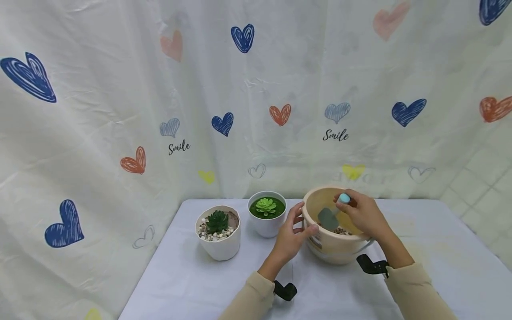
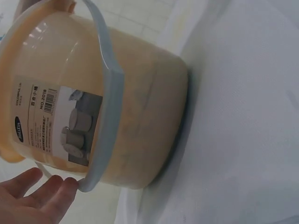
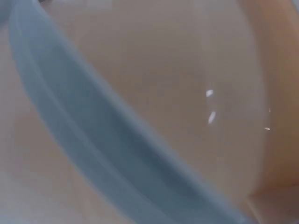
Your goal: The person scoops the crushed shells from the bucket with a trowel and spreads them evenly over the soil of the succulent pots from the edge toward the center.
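A cream plastic bucket (image 1: pixel 338 250) stands on the table, with brownish loose material (image 1: pixel 342 230) at its bottom. My right hand (image 1: pixel 366 215) reaches over the right rim and grips a small trowel (image 1: pixel 328 219) by its light-blue-ended handle. The grey-green blade is inside the bucket, tilted downward. On the bucket's left side rests my left hand (image 1: pixel 291 235), fingers spread near the rim and thumb toward the front. In the left wrist view, its fingertips lie by the grey-blue bail handle (image 2: pixel 111 102), below a printed label (image 2: pixel 58 121). Only the bucket's wall and bail fill the right wrist view.
A white pot (image 1: pixel 222 249) with a dark green succulent and pebbles stands at the left. Between it and the bucket is another white pot (image 1: pixel 267 229) with a light green succulent. Behind the white-covered table (image 1: pixel 180 284) hangs a heart-printed curtain (image 1: pixel 296 66).
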`<act>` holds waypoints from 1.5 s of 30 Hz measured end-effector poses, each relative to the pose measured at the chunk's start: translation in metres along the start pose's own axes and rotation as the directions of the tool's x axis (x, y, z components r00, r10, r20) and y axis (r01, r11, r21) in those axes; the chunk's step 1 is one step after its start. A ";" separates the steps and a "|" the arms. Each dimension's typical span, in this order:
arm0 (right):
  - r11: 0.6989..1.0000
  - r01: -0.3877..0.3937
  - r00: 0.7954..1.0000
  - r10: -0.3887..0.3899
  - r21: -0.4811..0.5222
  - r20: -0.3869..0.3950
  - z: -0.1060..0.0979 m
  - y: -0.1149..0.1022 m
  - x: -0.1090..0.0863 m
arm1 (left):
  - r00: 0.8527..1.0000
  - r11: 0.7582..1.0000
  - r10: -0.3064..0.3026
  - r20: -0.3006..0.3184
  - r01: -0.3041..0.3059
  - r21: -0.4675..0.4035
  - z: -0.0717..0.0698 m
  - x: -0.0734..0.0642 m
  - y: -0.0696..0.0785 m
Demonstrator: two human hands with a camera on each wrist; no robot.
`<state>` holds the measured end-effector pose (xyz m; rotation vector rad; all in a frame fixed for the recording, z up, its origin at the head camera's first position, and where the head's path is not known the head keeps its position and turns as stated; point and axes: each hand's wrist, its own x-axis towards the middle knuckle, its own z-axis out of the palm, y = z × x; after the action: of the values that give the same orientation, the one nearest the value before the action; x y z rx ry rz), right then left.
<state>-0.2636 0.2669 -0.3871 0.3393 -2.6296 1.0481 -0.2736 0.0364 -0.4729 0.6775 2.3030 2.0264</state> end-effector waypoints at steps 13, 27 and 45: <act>0.986 -0.101 0.989 0.085 0.132 0.122 -0.002 0.006 0.002 | 0.999 0.995 -0.032 0.032 0.035 -0.096 0.005 0.001 -0.003; 0.964 -0.167 0.979 0.138 0.205 0.151 -0.005 -0.001 0.001 | 0.999 0.995 -0.028 0.022 0.030 -0.098 0.006 0.001 -0.006; 0.913 -0.176 0.984 0.156 0.369 0.084 -0.008 0.004 0.001 | 0.999 0.994 -0.040 0.029 0.043 -0.098 0.005 0.002 -0.008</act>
<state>-0.2642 0.2758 -0.3837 0.2257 -2.5260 1.6275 -0.2768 0.0415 -0.4803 0.6415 2.1674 2.0830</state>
